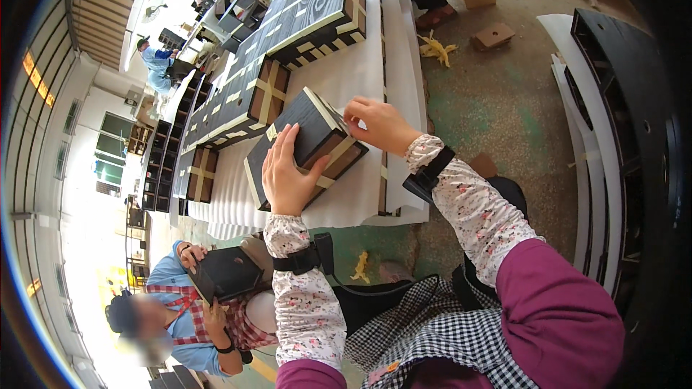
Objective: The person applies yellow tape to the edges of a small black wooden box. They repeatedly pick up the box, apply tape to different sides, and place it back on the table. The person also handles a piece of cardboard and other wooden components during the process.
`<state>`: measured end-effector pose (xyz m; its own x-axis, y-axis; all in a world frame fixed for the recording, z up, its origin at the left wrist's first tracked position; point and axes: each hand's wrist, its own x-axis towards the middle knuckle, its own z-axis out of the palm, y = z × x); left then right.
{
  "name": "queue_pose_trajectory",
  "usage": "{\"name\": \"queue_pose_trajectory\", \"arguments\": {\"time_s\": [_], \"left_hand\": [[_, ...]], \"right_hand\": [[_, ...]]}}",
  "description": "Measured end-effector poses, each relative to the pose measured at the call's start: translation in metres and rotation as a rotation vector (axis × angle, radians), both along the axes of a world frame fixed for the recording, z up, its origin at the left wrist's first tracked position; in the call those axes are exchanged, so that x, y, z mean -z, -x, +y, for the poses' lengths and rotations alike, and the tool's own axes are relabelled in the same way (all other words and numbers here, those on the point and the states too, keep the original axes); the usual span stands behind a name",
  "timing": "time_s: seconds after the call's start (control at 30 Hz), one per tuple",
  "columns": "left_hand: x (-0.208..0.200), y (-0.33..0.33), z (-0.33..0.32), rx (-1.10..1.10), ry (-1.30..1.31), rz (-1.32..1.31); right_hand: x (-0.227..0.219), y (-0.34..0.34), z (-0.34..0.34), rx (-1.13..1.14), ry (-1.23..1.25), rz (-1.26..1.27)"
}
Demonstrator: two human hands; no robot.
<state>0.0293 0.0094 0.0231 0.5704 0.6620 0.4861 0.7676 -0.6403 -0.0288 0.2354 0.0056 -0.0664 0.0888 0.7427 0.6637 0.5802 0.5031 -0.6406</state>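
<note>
A black wood-grain box (308, 126) with pale tape on its edges sits tilted on the white-covered table in front of me. My left hand (290, 176) lies on its top and near edge, fingers stretched out and thumb spread. At the box's right edge is my right hand (382, 126), its fingers curled together close to a tape strip (340, 151) that crosses the brown side. Whatever those fingertips pinch is too small to make out.
Taped black boxes (249, 94) stand in rows beyond and left of mine. Dark panels (627, 122) are at the right. A co-worker at lower left holds a black box (229, 272). Crumpled yellow tape (437, 50) and a cardboard piece (493, 36) lie on the floor.
</note>
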Motion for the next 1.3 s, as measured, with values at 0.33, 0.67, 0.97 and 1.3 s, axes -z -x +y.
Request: {"name": "queue_pose_trajectory", "arguments": {"time_s": [0.33,0.67,0.97,1.3], "left_hand": [[0.002,0.001,0.002,-0.008,-0.012,0.013],[0.001,0.002,0.005,0.002,0.008,0.014],[0.002,0.003,0.002,-0.019,0.04,-0.001],[0.0,0.004,0.003,-0.045,0.08,-0.009]], "right_hand": [[0.002,0.007,0.0,0.062,-0.095,-0.002],[-0.002,-0.001,-0.001,-0.034,0.017,0.054],[-0.017,-0.051,-0.024,-0.516,0.534,0.108],[0.002,-0.018,-0.023,-0.41,0.289,0.341]]}}
